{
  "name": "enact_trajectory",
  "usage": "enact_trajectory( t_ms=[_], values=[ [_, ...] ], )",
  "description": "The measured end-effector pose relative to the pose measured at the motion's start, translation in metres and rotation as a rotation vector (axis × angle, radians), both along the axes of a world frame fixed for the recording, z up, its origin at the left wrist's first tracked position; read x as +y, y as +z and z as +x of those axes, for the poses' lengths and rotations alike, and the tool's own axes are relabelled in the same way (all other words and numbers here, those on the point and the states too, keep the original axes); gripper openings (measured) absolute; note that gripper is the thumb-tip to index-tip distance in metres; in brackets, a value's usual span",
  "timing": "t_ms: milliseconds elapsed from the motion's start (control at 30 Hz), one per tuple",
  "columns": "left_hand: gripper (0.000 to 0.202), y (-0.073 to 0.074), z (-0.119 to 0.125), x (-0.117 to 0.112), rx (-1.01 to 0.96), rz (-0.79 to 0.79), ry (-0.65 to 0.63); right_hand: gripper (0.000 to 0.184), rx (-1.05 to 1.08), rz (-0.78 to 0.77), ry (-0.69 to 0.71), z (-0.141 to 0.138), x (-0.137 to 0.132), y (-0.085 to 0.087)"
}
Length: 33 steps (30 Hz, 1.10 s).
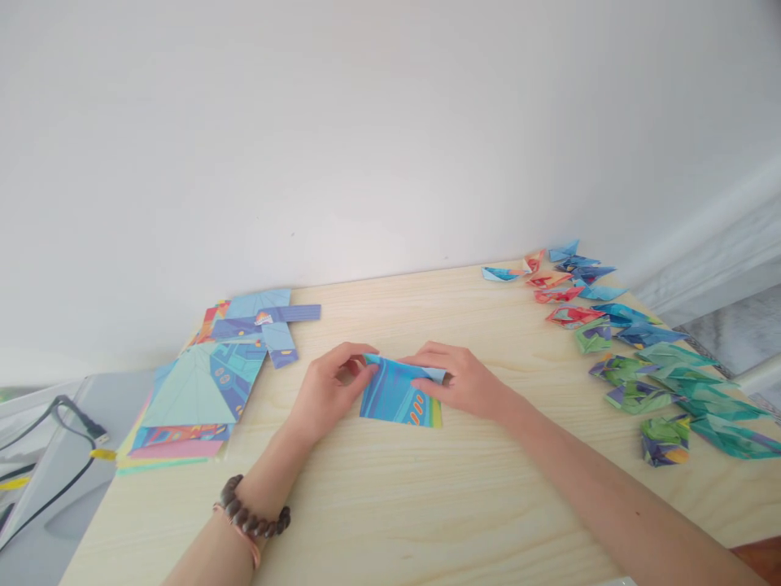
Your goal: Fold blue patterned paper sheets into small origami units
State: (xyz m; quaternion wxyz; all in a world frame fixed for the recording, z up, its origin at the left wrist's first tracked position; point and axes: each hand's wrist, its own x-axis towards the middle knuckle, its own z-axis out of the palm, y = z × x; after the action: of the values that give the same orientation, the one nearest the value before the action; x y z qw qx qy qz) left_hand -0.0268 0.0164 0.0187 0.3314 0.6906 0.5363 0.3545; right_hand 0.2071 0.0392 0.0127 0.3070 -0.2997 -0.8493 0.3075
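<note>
A blue patterned sheet of origami paper, with orange marks and a yellow-green edge at its right, is held over the middle of the wooden table. Its upper edge appears bent or folded over. My left hand pinches the upper left corner between thumb and fingers. On the other side, my right hand grips the upper right part, its thumb lying on the front face. The fingers behind the paper are partly hidden.
Left on the table lie a stack of coloured paper and several blue paper pieces. Folded paper boats and green folded pieces line the right side. A white wall bounds the back; black cables lie beyond the left edge.
</note>
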Motion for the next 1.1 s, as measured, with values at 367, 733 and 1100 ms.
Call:
enact_trajectory(
  t_ms=[367, 733, 1100],
  values=[
    [0.019, 0.005, -0.027, -0.011, 0.242, 0.158, -0.198, 0.029, -0.115, 0.121, 0.065, -0.007, -0.007, 0.0],
    [0.022, 0.013, -0.039, -0.015, 0.275, 0.235, -0.38, 0.039, -0.241, 0.39, 0.166, -0.015, -0.009, -0.002],
    [0.023, 0.016, -0.04, -0.012, 0.272, 0.182, -0.375, 0.053, -0.215, 0.21, 0.196, -0.014, -0.007, 0.001]
  ],
)
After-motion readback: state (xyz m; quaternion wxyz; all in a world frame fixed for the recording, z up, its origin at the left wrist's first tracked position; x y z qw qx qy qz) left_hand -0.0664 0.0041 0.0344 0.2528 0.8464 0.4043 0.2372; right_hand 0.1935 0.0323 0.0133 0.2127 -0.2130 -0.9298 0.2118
